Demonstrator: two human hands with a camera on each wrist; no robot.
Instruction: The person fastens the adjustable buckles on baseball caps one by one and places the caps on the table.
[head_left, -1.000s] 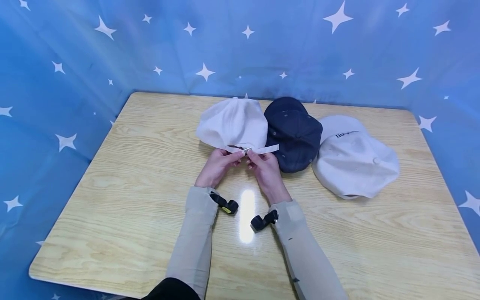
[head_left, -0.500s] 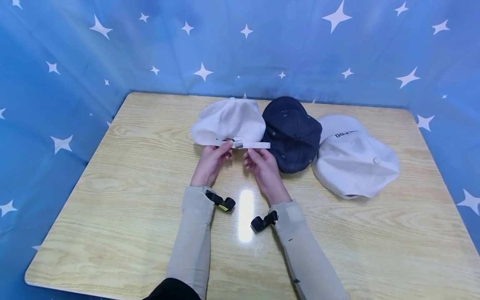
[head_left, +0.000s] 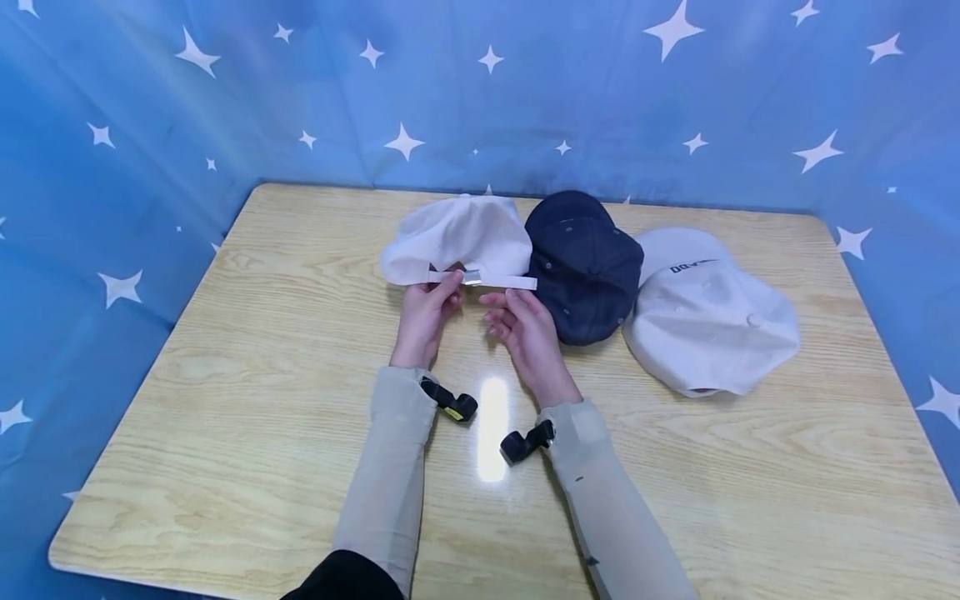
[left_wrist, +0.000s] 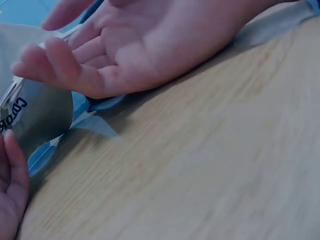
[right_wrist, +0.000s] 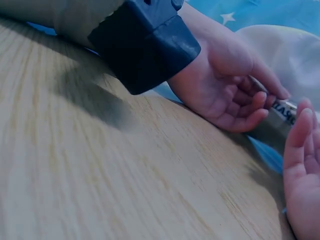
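A white cap (head_left: 457, 237) stands at the back of the table, its rear strap turned toward me. At the silver buckle (head_left: 472, 277), my left hand (head_left: 422, 321) pinches the strap between thumb and fingers. My right hand (head_left: 528, 333) is just below the strap's free end (head_left: 517, 282); its fingers are parted and relaxed, and the thumb tip seems to touch the strap. Dark lettering (right_wrist: 285, 112) shows inside the cap in the right wrist view. The left wrist view has the right hand's open palm (left_wrist: 145, 50) in front of the strap.
A navy cap (head_left: 588, 271) sits right beside the white one. Further right lies another white cap (head_left: 712, 321) with dark letters on it. Both sleeves carry small black wrist cameras (head_left: 528, 442). A blue star-patterned curtain (head_left: 480, 92) closes off the back of the wooden table (head_left: 262, 417).
The left hand shifted left, then tilted the strap and buckle up away from me. The right hand's fingers came off the buckle and spread under the strap's free end. The other caps stayed put.
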